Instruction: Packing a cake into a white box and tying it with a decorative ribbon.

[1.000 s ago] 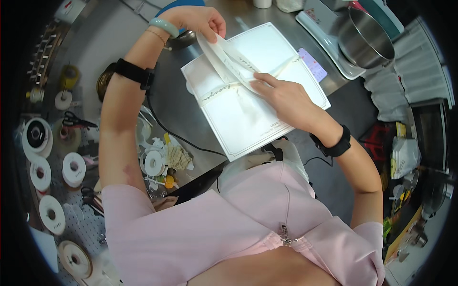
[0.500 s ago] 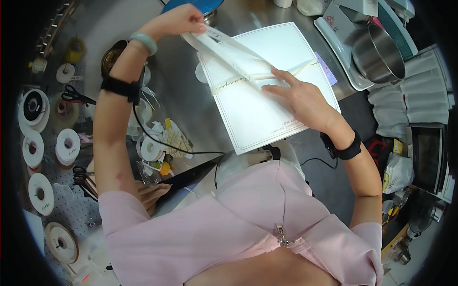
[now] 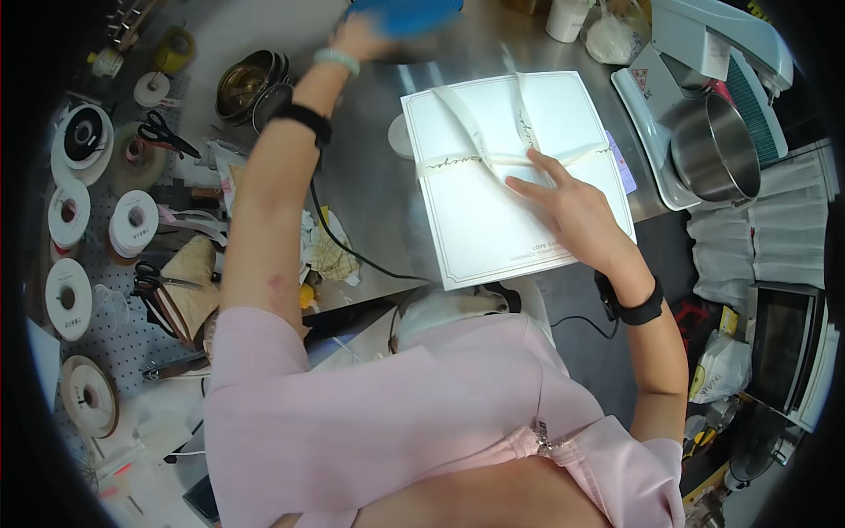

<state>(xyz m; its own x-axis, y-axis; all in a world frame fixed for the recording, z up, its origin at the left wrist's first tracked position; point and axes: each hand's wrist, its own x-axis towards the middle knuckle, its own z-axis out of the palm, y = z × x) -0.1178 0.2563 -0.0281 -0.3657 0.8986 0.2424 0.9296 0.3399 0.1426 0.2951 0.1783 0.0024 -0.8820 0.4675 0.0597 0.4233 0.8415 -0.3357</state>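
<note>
Two hands (image 3: 576, 216), one touching one white box (image 3: 480, 233), two ribbon tails (image 3: 463, 116)

Your left hand (image 3: 359, 37) is motion-blurred: can't separate its fingers or tell if they touch the blue disc (image 3: 422, 13), itself smeared and cropped by the top edge. Your right hand (image 3: 579, 213) covers part of the white box (image 3: 475, 238), including the right end of the print; some of its fingers are out of sight. Box hides most of the purple item (image 3: 625, 167) and part of the white round piece (image 3: 400, 136). White cup (image 3: 563, 21) cropped at top. Your left forearm (image 3: 277, 194) masks part of the scrap pile (image 3: 333, 253).
</note>
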